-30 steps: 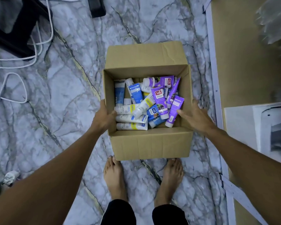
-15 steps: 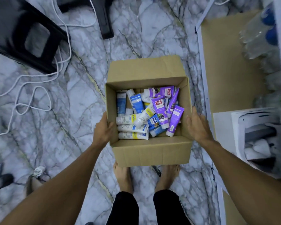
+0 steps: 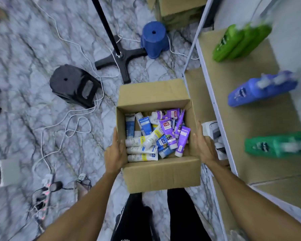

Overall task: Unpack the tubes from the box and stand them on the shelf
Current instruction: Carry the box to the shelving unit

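Open brown cardboard box (image 3: 163, 173) of purple, blue and white plastic tubes (image 3: 156, 136), left hand (image 3: 114, 153) gripping its left wall, right hand (image 3: 204, 146) pressed flat against its right wall.

On my feed the floor (image 3: 24, 110) is pale grey marble-look tile with dark veins. A black stool (image 3: 73, 86) sits on it, a blue stool (image 3: 154, 40) farther off, and the cross-shaped foot of a black stand (image 3: 119, 57) lies between them. White cables (image 3: 71, 122) loop across the tiles near a power strip (image 3: 45, 186) showing red lights. Along my right runs a white-framed shelf (image 3: 250, 122) with brown boards.
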